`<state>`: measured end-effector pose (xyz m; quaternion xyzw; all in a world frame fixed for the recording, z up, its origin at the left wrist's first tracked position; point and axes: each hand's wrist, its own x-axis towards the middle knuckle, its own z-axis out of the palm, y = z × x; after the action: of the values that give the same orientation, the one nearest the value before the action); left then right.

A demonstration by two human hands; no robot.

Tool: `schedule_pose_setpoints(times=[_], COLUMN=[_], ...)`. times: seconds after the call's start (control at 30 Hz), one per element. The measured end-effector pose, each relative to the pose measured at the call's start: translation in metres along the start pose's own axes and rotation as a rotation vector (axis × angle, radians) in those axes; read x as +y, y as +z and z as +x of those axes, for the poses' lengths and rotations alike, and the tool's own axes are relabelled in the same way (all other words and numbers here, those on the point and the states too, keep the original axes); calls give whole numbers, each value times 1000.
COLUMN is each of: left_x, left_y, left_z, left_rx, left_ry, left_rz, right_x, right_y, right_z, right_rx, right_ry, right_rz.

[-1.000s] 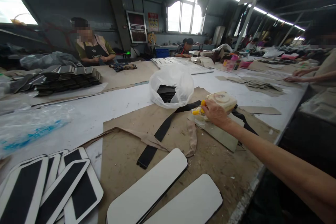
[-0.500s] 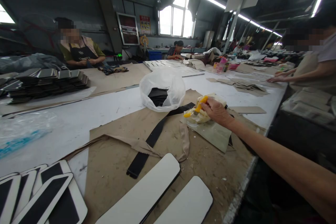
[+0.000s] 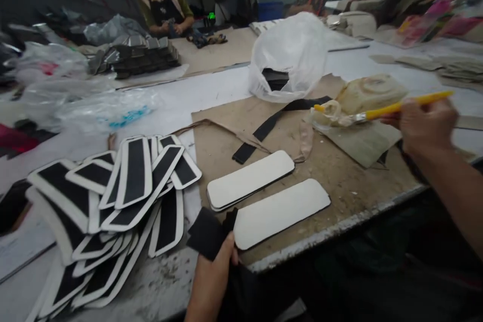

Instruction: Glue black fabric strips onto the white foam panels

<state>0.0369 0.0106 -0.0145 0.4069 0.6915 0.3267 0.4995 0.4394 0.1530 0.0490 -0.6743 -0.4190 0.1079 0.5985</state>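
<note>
My right hand is closed round the yellow handle of a brush. The brush's metal collar and head rest at a plastic-wrapped, cream-coloured glue container; bristles are hard to make out. Close to the table's front edge, my left hand pinches several black fabric pieces. These touch or overlap the left end of the nearer white rounded panel. Behind it lies another white panel, apparently stacked on one more. Both sit on a brown, stained cardboard sheet.
Black panels with white borders form a loose pile at left. A white plastic bag holding black pieces stands behind the cardboard. A black strip lies across it. Two people sit across the tables, one person at left.
The view has swung down and left, bringing my left hand with the black pieces into sight. My right hand has shifted along the brush, whose handle now points right.
</note>
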Motion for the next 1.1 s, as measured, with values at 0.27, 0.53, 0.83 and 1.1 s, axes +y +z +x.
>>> schedule_pose_setpoints(times=[0.27,0.53,0.83,1.1], left_x=[0,-8,-9,-8], left_y=[0,-4,1,0], left_z=[0,10,13,2], left_rx=[-93,-140,-126,-114], left_ry=[-288,-290,-280,-222], left_rz=[-390,-517,-486,-424], right_x=[-50,-48,-51,-22], right_y=[29,61,50,5], right_z=[-183,-248,-244,-204], right_rx=[-333,-466,-409,-210], right_ry=[459,500,358,78], right_rz=[360,390,195,-146])
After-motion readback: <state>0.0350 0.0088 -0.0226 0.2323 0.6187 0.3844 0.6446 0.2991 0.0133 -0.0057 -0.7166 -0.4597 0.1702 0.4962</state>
